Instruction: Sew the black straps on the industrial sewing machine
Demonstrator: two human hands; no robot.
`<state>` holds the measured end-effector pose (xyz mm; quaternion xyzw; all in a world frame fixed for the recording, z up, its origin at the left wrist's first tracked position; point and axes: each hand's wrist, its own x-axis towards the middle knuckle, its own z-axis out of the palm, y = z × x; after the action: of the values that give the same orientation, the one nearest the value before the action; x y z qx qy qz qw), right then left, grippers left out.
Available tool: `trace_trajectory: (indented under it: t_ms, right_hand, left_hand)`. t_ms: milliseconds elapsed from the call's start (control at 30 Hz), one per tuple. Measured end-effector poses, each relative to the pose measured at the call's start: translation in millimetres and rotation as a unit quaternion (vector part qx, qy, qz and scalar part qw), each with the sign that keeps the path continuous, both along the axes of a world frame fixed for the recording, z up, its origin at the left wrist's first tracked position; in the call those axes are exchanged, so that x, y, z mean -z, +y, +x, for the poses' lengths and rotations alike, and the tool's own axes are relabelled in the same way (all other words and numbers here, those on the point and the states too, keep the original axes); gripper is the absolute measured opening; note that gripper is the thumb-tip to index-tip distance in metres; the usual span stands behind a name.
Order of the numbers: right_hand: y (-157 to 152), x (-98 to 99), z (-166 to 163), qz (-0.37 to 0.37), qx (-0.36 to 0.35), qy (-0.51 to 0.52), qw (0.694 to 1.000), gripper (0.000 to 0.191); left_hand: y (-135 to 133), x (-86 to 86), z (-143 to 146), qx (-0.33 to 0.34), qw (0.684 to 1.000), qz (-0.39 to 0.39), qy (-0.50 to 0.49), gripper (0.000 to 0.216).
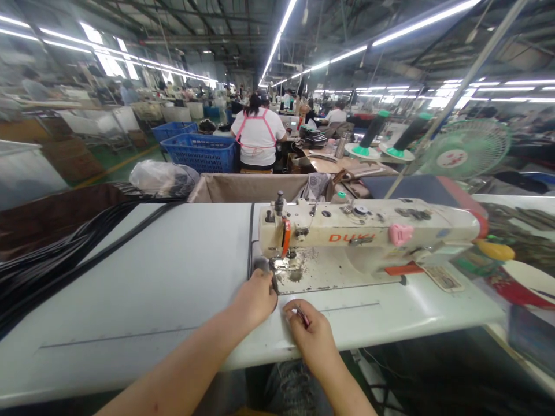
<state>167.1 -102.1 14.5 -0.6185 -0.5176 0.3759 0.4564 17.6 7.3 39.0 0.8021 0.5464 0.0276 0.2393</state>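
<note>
My left hand [255, 297] is closed on a dark strip [274, 284] at the left end of the sewing machine [368, 228], just beside its needle area. A length of black strip [251, 240] runs back from there along the machine's left side to the table's far edge. Closer to the front edge, my right hand [311, 330] is closed around a small slim tool [300, 315] with a pinkish-red part; its exact kind is hard to make out. The right hand stays a little apart from the strip.
Long black strips [99, 242] hang over the left side of the white table [173, 277]. Behind it are a fabric-lined bin [255, 188], blue crates [199, 151] and a seated person [256, 136]. A green fan [463, 150] and thread cones [372, 130] stand at right.
</note>
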Motion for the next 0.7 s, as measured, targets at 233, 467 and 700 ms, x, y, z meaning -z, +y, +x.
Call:
trace_trajectory:
  t_ms: [233,467,700]
  right_hand:
    - [-8.0,5.6,7.9,-0.002,-0.002,0.042,0.999,0.030]
    - [-45.8,25.3,25.6,0.011,0.137,0.103,0.985,0.051]
    - [-98.5,74.7,74.4,-0.019,0.352,0.168,0.921,0.067]
  left_hand:
    - [-23.7,-7.5,-6.5,0.062,0.996,-0.013,0.055,0.073]
    - [-40.0,-15.5,-8.9,0.103,0.991,0.078,0.027,0.060]
    - [-34.9,28.6,-22.4,0.196,0.955,0.220,-0.020,0.030]
